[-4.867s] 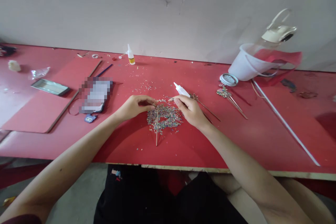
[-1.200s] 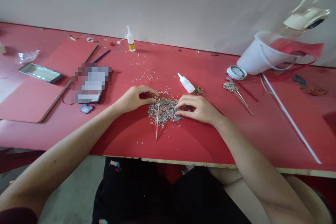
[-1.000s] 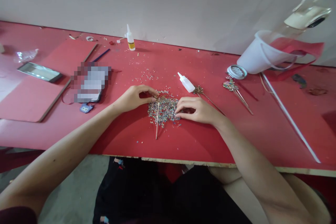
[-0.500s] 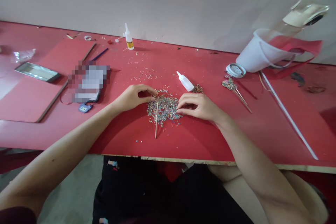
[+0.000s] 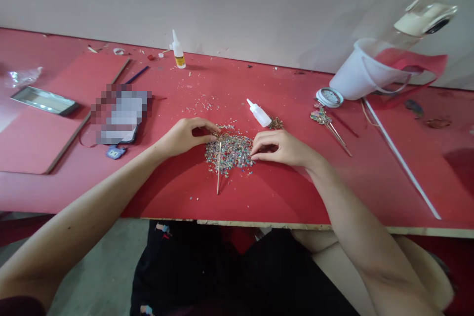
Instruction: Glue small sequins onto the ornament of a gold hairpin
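A pile of tiny multicoloured chips (image 5: 229, 152) lies on the red table (image 5: 266, 192). A thin wooden-looking stick (image 5: 218, 170) lies across the pile, its top end under my left fingertips. My left hand (image 5: 187, 134) pinches that top end at the pile's upper left edge. My right hand (image 5: 283, 147) rests at the pile's right edge, thumb and fingers pinched together on the chips; what they hold is too small to make out. A small white glue bottle (image 5: 259, 114) lies just behind my right hand.
Another glue bottle (image 5: 178, 53) stands by the wall. A blurred-out phone (image 5: 120, 114) and a red board (image 5: 59, 113) with a metal tray (image 5: 43, 100) lie left. At right sit finished decorated sticks (image 5: 328, 126), a round tin (image 5: 329, 97), a white bucket (image 5: 357, 74) and a long white rod (image 5: 402, 158).
My right hand put the glue bottle down behind the pile and moved onto the chips, then crept slightly left along the pile's edge. My left hand kept its pinch on the stick.
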`<move>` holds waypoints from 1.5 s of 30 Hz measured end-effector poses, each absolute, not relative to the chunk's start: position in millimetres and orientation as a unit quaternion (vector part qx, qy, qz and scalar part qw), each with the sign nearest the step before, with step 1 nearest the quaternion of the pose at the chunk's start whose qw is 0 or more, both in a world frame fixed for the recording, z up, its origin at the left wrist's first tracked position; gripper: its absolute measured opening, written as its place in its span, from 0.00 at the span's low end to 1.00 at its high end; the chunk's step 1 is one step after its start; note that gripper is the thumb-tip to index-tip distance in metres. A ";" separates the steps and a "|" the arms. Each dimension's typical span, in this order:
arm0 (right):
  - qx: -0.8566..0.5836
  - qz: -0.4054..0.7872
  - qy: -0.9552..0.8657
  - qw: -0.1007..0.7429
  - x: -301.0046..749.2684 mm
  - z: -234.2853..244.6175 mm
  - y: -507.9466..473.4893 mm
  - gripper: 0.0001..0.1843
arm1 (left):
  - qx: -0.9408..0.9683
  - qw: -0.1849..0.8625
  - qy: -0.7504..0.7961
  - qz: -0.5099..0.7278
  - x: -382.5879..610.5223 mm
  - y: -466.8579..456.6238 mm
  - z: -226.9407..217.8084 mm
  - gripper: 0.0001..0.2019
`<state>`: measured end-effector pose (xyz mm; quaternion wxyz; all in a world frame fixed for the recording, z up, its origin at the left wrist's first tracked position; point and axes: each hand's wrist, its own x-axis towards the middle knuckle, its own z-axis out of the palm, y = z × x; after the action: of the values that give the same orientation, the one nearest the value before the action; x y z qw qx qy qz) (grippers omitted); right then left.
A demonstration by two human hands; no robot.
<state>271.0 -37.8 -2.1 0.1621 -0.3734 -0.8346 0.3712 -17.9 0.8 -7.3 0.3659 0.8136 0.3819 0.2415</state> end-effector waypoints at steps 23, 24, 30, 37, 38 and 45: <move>-0.355 0.428 -0.822 0.124 275.4 5.5 -37.7 0.10 | 0.813 0.367 0.384 0.240 -19.7 2.7 -10.1 0.10; -0.356 0.428 -0.821 0.123 275.2 4.9 -37.6 0.10 | 0.813 0.368 0.383 0.240 -19.6 2.6 -9.8 0.10; -0.354 0.429 -0.821 0.132 273.9 3.9 -36.9 0.10 | 0.810 0.369 0.389 0.236 -17.8 1.5 -7.3 0.11; -0.349 0.435 -0.818 0.137 273.1 3.7 -37.6 0.09 | 0.809 0.370 0.389 0.241 -17.2 0.9 -6.9 0.11; -0.349 0.436 -0.818 0.138 272.8 3.9 -38.0 0.10 | 0.808 0.370 0.390 0.242 -17.2 0.9 -7.0 0.11; -0.338 0.454 -0.810 0.153 264.1 4.6 -42.8 0.08 | 0.806 0.376 0.386 0.245 -17.6 1.1 -8.5 0.11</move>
<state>264.1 -42.8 4.6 0.1529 -0.3377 -0.8100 0.4543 -17.6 1.1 -8.5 0.3756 0.8063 0.3858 0.2447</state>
